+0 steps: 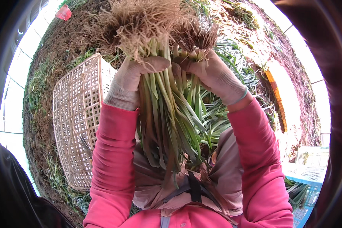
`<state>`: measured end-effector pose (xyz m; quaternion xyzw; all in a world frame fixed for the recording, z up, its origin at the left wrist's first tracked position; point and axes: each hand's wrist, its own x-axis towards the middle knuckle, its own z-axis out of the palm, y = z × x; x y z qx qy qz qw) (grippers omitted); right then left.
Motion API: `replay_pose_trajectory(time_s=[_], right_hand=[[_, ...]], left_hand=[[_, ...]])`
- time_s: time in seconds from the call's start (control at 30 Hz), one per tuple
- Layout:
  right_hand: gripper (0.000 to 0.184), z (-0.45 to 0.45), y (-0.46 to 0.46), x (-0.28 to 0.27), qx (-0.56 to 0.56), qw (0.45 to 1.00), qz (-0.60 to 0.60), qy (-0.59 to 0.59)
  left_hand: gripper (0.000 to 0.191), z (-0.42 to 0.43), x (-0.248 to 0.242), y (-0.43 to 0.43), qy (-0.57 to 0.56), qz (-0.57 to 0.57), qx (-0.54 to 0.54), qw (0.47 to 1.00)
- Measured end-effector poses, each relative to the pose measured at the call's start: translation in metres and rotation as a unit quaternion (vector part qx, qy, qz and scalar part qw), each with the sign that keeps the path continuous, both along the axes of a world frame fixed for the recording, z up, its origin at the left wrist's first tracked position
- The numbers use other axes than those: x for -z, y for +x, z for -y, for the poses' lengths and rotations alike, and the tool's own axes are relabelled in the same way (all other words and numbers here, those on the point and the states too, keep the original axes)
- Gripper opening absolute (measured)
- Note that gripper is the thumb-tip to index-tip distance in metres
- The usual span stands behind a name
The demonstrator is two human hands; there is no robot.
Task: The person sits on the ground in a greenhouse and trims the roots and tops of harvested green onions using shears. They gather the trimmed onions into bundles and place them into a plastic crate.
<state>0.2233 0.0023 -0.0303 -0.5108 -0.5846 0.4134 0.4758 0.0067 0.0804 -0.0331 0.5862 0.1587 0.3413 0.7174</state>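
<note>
Both my hands wear pale knit gloves and are raised in front of me. My left hand [136, 71] grips a thick bunch of uprooted strap-leaved plants [162, 114], its thumb across the pale stems. Their bushy, fibrous tan roots [145, 22] point away from me, and the long green leaves hang towards my lap. Close beside it, my right hand [209, 74] is closed around a smaller bunch of the same plants, with darker brown roots [198, 35]. The two bunches sit side by side, and their leaves overlap below the hands.
A whitish perforated plastic basket [77, 114] stands at the left, with a dark, thin tool [86, 145] against it. More cut or pulled leaves [218, 116] lie beyond my knees. A yellow-orange strip [277, 99], a blue crate [310, 196] and a red packet [63, 12] are farther out.
</note>
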Motion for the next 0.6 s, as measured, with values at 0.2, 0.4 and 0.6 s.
replay_pose_trajectory(time_s=[0.2,0.4,0.6], right_hand=[[0.020,0.003,0.009,-0.020,-0.063,0.946,-0.291,-0.132],[0.028,0.008,0.011,-0.020,-0.022,0.954,-0.242,-0.172],[0.021,0.003,0.011,-0.010,-0.091,0.935,-0.311,-0.144]], left_hand=[[0.035,0.002,-0.013,0.009,0.031,-0.084,0.006,0.996],[0.049,-0.001,0.002,0.012,0.067,0.048,0.068,0.994],[0.027,-0.004,0.007,0.017,0.182,-0.006,0.065,0.981]])
